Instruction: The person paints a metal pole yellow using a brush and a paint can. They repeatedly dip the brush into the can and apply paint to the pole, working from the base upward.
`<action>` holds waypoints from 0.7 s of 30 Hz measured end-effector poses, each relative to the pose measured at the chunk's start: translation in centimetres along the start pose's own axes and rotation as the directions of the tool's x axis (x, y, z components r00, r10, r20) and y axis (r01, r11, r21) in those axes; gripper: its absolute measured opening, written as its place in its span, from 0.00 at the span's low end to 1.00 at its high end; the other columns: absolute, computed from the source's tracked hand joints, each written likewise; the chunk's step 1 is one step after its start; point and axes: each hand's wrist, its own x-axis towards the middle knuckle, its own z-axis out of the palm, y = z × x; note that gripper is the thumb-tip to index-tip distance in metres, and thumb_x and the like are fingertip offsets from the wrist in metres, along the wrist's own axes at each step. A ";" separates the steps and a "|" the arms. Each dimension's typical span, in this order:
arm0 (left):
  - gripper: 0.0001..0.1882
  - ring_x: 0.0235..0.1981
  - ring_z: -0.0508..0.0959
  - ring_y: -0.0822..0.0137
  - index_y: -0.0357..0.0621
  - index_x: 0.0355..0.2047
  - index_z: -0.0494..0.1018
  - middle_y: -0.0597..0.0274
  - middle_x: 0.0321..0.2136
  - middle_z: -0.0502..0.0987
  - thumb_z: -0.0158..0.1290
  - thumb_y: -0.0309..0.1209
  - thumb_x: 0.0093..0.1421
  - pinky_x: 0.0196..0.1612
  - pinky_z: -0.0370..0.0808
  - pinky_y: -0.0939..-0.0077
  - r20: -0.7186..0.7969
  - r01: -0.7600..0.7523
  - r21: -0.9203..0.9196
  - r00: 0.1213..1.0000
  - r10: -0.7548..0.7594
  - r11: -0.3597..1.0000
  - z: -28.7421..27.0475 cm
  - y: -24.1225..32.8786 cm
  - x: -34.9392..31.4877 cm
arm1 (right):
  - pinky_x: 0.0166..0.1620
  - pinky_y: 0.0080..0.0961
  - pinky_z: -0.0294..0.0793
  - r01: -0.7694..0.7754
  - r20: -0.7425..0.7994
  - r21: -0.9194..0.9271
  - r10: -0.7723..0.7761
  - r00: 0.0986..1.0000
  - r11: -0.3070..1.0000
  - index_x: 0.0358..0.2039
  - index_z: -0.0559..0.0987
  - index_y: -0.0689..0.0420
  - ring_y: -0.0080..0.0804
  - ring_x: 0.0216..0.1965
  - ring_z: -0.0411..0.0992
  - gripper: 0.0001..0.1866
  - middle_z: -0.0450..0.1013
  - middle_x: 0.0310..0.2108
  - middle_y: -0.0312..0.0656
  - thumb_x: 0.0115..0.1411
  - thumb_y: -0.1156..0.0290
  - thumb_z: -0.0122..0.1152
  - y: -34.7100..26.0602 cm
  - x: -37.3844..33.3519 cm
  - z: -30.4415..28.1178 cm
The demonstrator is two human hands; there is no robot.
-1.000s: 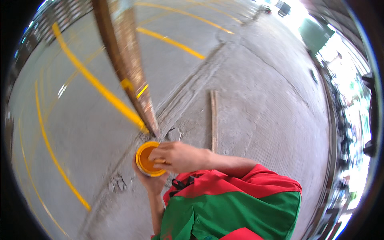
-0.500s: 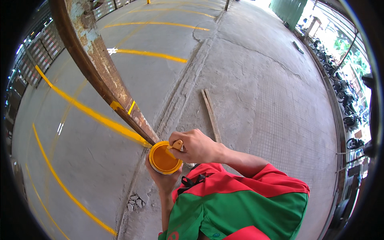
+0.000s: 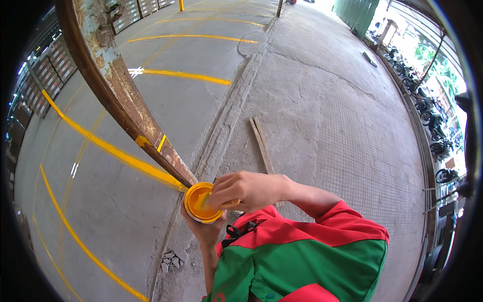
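Observation:
A round can of yellow-orange paint [image 3: 187, 209] sits in my left hand [image 3: 205, 232], whose fingers wrap its side from below. My right hand [image 3: 242, 189] is closed on a paintbrush [image 3: 231, 204] over the can's right rim. The brush lies tilted, its wooden handle end sticking out to the right under my fingers. Its yellow-coated bristles are inside the can's mouth, above or against the paint; I cannot tell which. Most of the handle is hidden by my fingers. Just beyond the can stands the foot of a rusty steel column [image 3: 126, 88] with yellow paint marks low on it.
Yellow lines [image 3: 131, 162] cross the grey concrete floor on the left. Wooden strips [image 3: 261, 146] lie ahead of my right arm. Broken concrete pieces [image 3: 172, 260] lie near a rough seam in the floor. Parked motorbikes [image 3: 427, 118] line the far right; stacked goods [image 3: 48, 75] stand far left.
My right hand has turned the brush from a steeper hold to a flatter tilt, bringing its bristles into sight within the can. The can has shifted slightly left and nearer in the picture.

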 end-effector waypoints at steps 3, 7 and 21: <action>0.61 0.62 0.70 0.59 0.43 0.71 0.46 0.53 0.63 0.65 0.71 0.18 0.40 0.67 0.67 0.58 -0.002 -0.006 0.001 1.000 0.006 1.000 -0.4 0.0 -0.1 | 0.47 0.44 0.73 -0.037 0.134 0.049 0.030 0.990 0.998 0.35 0.78 0.63 0.49 0.42 0.74 0.05 0.76 0.33 0.50 0.57 0.79 0.62 0.6 -0.4 0.3; 0.60 0.62 0.70 0.59 0.42 0.71 0.47 0.54 0.62 0.66 0.71 0.17 0.41 0.66 0.68 0.59 -0.030 -0.054 0.046 0.998 0.055 0.997 -0.7 0.7 -0.1 | 0.46 0.44 0.73 -0.089 0.191 0.015 0.085 0.978 0.996 0.35 0.78 0.62 0.50 0.43 0.74 0.06 0.76 0.33 0.50 0.55 0.81 0.62 0.8 -1.0 0.2; 0.58 0.60 0.73 0.58 0.37 0.68 0.50 0.50 0.59 0.67 0.74 0.21 0.41 0.65 0.68 0.63 -0.091 0.005 0.115 0.996 0.006 0.993 -0.6 -0.3 0.0 | 0.40 0.26 0.83 -0.334 -0.286 0.513 0.524 0.802 0.791 0.40 0.78 0.65 0.30 0.37 0.82 0.07 0.82 0.40 0.46 0.63 0.80 0.66 2.7 -2.0 0.8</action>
